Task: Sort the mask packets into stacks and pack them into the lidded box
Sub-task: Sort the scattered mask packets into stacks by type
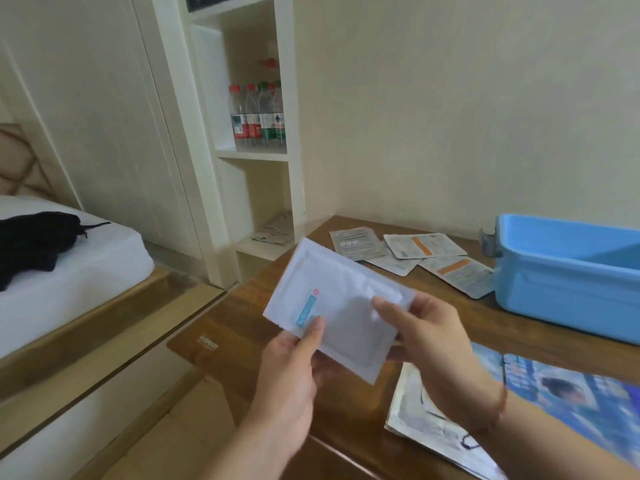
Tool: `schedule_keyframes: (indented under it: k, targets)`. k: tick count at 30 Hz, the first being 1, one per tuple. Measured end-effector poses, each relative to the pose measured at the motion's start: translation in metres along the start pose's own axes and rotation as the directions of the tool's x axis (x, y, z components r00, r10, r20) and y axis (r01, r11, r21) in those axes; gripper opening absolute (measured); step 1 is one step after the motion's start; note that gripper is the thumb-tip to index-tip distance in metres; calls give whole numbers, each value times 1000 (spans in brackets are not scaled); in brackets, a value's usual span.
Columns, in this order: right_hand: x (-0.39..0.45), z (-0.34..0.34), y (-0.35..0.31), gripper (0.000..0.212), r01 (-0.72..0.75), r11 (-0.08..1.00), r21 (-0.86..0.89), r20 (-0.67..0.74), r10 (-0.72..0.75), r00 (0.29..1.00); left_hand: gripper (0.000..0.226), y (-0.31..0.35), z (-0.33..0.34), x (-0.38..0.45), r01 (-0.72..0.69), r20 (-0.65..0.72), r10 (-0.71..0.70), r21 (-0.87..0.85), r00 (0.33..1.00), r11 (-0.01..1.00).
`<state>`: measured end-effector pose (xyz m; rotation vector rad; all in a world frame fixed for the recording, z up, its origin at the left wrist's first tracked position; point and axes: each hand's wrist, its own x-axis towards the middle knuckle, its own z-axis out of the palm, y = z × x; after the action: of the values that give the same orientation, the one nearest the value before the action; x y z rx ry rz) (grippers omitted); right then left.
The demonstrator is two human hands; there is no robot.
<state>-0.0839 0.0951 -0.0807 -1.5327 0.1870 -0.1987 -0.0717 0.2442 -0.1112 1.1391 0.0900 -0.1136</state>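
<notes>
Both hands, left hand [294,355] and right hand [426,337], pinch one white packet [332,306] above the surface [249,327]; advisable: read its face, then lay it squarely on matching packets.

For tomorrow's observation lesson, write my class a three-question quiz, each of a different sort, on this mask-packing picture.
1. True or false: the blue box stands open on the table.
2. Which hands hold the white packet? A) left only B) right only C) both
3. What colour is the stripe on the loose packets beside the box?

Key: 1 true. 2 C: the left hand and the right hand each pinch it. 3 orange.
</notes>
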Motion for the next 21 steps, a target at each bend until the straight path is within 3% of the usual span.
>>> schedule_keyframes:
  k: [2, 5, 7, 9, 12, 17, 21]
  targets:
    - [5, -18, -9, 25, 102, 982, -158, -11, -105, 994, 21, 9, -10, 11, 26, 160, -63, 224, 985, 974]
    - [13, -35, -12, 43, 114, 918, -380, 164, -54, 985, 22, 24, -20, 31, -26, 319, -180, 547, 930, 837]
    - [17, -37, 0, 57, 158, 741, -653, 215, -19, 976, 22, 25, -20, 42, -47, 287, -194, 660, 938, 749]
    - [19, -36, 13, 63, 204, 562, -802, 212, -52, 976, 27, 19, -19, 52, -95, 247, -142, 746, 958, 660]
    - [25, -34, 21, 54, 217, 456, -863, 194, -96, 976, 43, 5, -19, 65, -163, 207, -21, 828, 978, 537]
    - [46, -35, 33, 37, 202, 388, -899, 175, -103, 979, 59, -11, -18, 75, -286, 248, 161, 915, 955, 285]
    - [54, -36, 41, 36, 228, 324, -918, 209, -91, 974, 68, -22, -20, 79, -317, 285, 199, 936, 938, 155]
